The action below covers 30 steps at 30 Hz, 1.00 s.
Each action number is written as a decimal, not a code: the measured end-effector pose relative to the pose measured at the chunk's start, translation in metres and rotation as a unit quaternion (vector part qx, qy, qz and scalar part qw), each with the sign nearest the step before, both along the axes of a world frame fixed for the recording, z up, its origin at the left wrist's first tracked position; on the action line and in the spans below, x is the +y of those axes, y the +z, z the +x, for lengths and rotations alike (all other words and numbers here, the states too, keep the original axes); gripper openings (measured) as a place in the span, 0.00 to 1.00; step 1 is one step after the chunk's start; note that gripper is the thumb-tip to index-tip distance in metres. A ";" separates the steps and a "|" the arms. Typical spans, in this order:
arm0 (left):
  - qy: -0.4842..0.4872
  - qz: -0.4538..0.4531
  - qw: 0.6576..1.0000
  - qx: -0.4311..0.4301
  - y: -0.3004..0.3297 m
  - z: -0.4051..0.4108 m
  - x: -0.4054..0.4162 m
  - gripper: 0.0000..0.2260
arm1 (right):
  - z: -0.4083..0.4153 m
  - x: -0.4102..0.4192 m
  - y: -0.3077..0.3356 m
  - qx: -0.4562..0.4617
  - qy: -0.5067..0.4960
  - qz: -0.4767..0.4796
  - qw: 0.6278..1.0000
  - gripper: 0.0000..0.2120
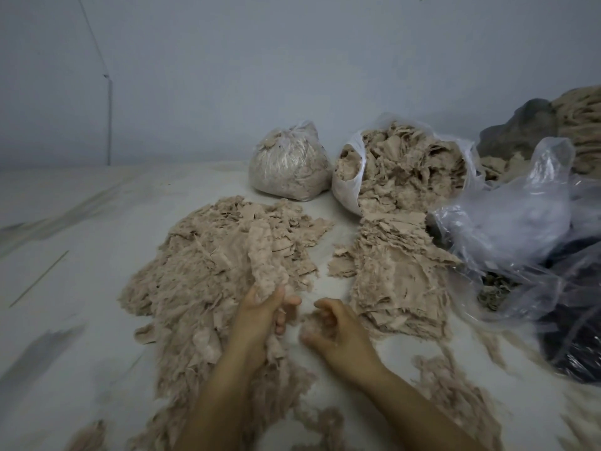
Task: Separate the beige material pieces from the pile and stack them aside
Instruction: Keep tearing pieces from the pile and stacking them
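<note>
Beige shredded material pile (208, 271) spreads beyond & under left hand (260, 315); flatter beige stacked heap (393, 275) just past right hand (331, 323). Left grips long fluffy beige strip (265, 255), upright. Right's fingers curled on small fuzzy tuft (313, 322). Risk: strip tears/sheds, fibres cling w/ neighbours.

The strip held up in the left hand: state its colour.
Pale pinkish beige strip, matching the pile beneath; the head view, the only one, shows it.

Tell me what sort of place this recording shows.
Probably a small sorting or waste-processing workroom: loose beige material pile on a sheeted floor, plastic bags stuffed with the same scraps, bare wall behind.
</note>
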<state>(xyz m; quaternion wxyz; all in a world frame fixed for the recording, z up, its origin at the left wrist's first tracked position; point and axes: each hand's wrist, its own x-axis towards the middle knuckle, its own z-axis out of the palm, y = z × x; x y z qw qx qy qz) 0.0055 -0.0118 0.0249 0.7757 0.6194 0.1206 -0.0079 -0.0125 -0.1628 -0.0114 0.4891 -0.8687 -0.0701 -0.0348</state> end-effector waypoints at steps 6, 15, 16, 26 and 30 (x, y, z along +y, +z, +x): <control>0.087 0.348 0.933 -0.036 -0.005 -0.006 -0.002 0.33 | 0.005 -0.001 -0.010 -0.003 -0.001 -0.279 0.960 0.10; -0.163 0.195 0.962 -0.099 -0.004 -0.015 -0.014 0.37 | 0.000 -0.002 0.017 0.131 -0.050 0.378 0.915 0.08; -0.178 0.189 0.962 -0.087 -0.004 -0.016 -0.019 0.39 | -0.001 -0.003 0.018 0.132 -0.049 0.371 0.918 0.09; 0.071 0.000 0.997 0.025 0.000 -0.001 -0.023 0.13 | -0.005 -0.022 0.004 0.070 -0.071 0.231 0.968 0.15; 0.136 0.016 0.990 0.022 0.002 0.005 -0.005 0.11 | -0.011 -0.031 -0.006 0.080 -0.112 0.125 0.983 0.21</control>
